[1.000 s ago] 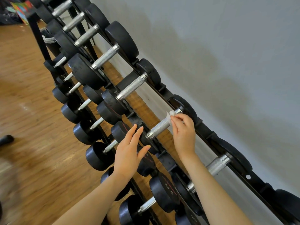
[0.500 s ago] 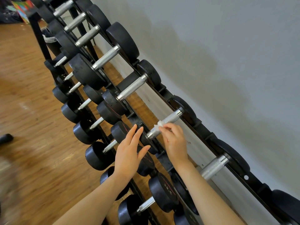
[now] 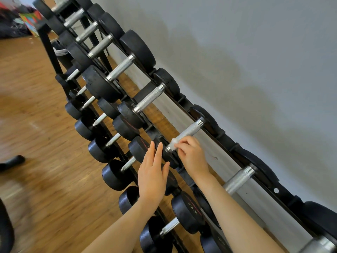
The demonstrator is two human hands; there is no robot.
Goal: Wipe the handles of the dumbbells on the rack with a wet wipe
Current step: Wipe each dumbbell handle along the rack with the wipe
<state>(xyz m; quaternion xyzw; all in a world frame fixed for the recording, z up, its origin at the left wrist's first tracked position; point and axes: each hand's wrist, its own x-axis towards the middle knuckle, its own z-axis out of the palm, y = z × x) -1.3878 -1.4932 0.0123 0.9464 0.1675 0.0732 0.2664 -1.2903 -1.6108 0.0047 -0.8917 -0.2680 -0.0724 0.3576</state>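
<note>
Head view. We see a black multi-tier rack (image 3: pixel 228 141) running diagonally along a plain grey wall (image 3: pixel 255 61), standing on a warm wood-plank floor (image 3: pixel 36 125). Black round-headed dumbbells fill the tiers — heavier ones on the top rail, smaller ones below.

Right hand (image 3: pixel 191 154): fingers curled, pinching a small white wet wipe (image 3: pixel 176 141) against the near end of a knurled steel handle (image 3: pixel 187 134) on the top tier, just beside the collar.

Left hand (image 3: pixel 152 178): fingers straight and together, holding nothing; it hovers in front of the dumbbell heads of the middle tier. We cannot tell whether it touches them.

Room: at the far upper left, a blurred colourful heap (image 3: pixel 27 19) on the floor — contents not legible. A dark object (image 3: pixel 12 161) lies on the floor at the left edge.
</note>
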